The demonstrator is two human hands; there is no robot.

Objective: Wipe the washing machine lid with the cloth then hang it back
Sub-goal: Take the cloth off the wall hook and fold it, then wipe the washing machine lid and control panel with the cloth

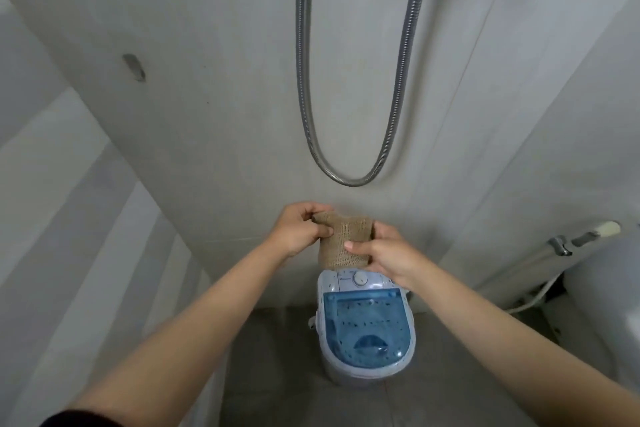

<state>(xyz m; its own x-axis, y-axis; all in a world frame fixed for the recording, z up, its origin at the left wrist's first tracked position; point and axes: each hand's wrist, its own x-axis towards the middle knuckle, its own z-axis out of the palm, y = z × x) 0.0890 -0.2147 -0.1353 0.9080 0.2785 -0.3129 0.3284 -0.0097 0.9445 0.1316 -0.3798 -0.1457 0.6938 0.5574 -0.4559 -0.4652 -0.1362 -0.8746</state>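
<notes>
Both hands hold the tan, coarse-woven cloth up against the pale wall, directly above the small washing machine that stands on the grey tiled floor. The left hand pinches the cloth's upper left corner between thumb and fingers, its grip pressed together on the fabric. The right hand closes on the right edge, thumb across the front of the weave and fingers behind, so the cloth hangs between the two hands as a short draped panel. Its lower hem falls in front of the machine's back edge, just above the control dial; whether it touches the machine cannot be told.

Held at this height and flat to the wall, the cloth looks to be at its hanging place, but any hook or rail behind it is hidden, so it is unclear whether it is being taken down or put back. Two hands on opposite edges keep the fabric spread rather than bunched, which suits either move.

The translucent blue lid is shut, with dark flecks showing on or through it; whether it is wiped cannot be judged. A metal shower hose loops above the hands, well apart from them.
</notes>
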